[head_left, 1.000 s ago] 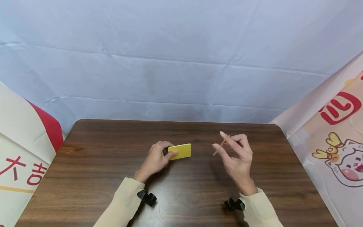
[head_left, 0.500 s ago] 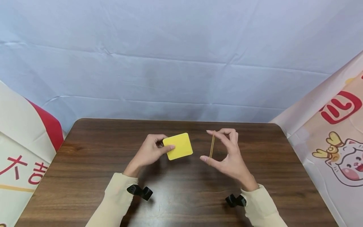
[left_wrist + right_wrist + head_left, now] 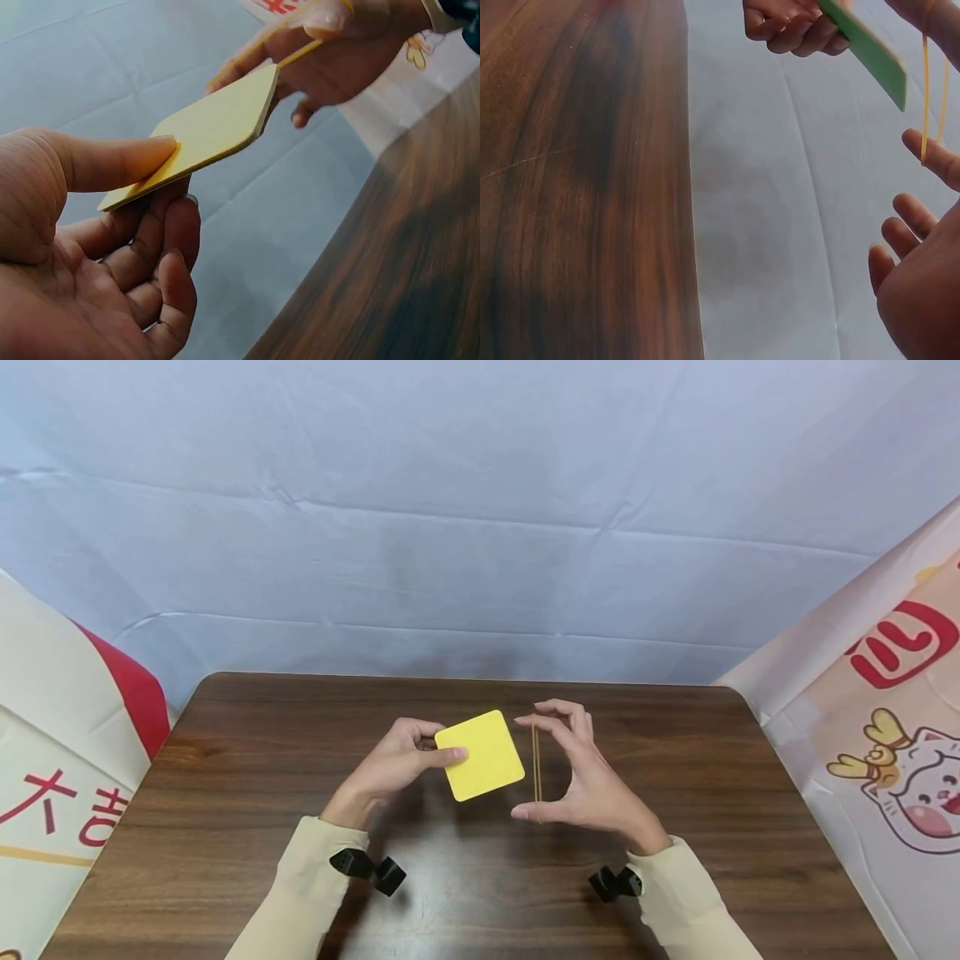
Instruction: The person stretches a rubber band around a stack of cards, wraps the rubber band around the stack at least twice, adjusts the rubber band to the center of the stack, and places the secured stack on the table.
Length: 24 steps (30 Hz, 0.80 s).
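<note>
A thin square pad (image 3: 483, 756) with rounded corners shows a yellow face in the head view. Its other side looks green in the right wrist view (image 3: 870, 60). My left hand (image 3: 393, 766) pinches its left edge, thumb (image 3: 120, 161) on the yellow face and fingers beneath. To the right, my right hand (image 3: 588, 781) spreads thumb and index finger, with a yellowish rubber band (image 3: 537, 764) looped round them and stretched between. The band stands just beside the pad's right edge; in the head view a small gap separates them. The other right fingers are loosely bent.
Both hands are above a dark brown wooden table (image 3: 247, 777). A pale cloth (image 3: 480, 527) hangs behind it, with printed banners at the left (image 3: 52, 760) and right (image 3: 892, 718). Small black wrist cameras sit on the cream sleeves.
The pad has tilted so its yellow face shows fully. My right hand has moved left towards it, and its thumb and index finger have spread apart, stretching the rubber band.
</note>
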Motion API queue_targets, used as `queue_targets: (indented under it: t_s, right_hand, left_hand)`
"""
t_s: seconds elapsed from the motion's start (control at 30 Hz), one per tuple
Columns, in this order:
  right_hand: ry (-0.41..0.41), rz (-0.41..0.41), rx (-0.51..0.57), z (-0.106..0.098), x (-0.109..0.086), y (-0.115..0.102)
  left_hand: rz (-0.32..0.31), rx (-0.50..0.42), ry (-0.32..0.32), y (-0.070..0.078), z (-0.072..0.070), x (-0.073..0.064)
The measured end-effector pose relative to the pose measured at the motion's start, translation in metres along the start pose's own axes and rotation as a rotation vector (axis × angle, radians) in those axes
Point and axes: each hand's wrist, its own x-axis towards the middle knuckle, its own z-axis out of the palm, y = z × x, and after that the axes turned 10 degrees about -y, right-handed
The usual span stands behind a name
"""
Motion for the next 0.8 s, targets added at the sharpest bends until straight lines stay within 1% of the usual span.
queue_targets:
  t_s: [0.13,0.4,0.57,0.67,0.8]
  right_hand:
    - [-0.025,-0.022,-0.007,0.0,0.003,-0.001]
    - [-0.055,-0.061,-0.016,0.001,0.009,-0.005]
    - [-0.07,-0.078,-0.022,0.001,0.012,-0.006]
    - [-0.081,-0.109,-0.017,0.001,0.014,-0.006]
    - [-0.114,-0.155,0.015,0.002,0.016,-0.006]
  left_hand:
    - [-0.031,-0.061,-0.029,0.001,0.003,0.001]
    - [-0.072,-0.126,-0.104,0.0,0.011,0.002]
    - [-0.055,-0.136,-0.156,0.001,0.015,0.002]
    - [-0.035,-0.145,-0.188,0.001,0.017,0.003]
    - [-0.007,-0.148,-0.227,0.001,0.019,0.005]
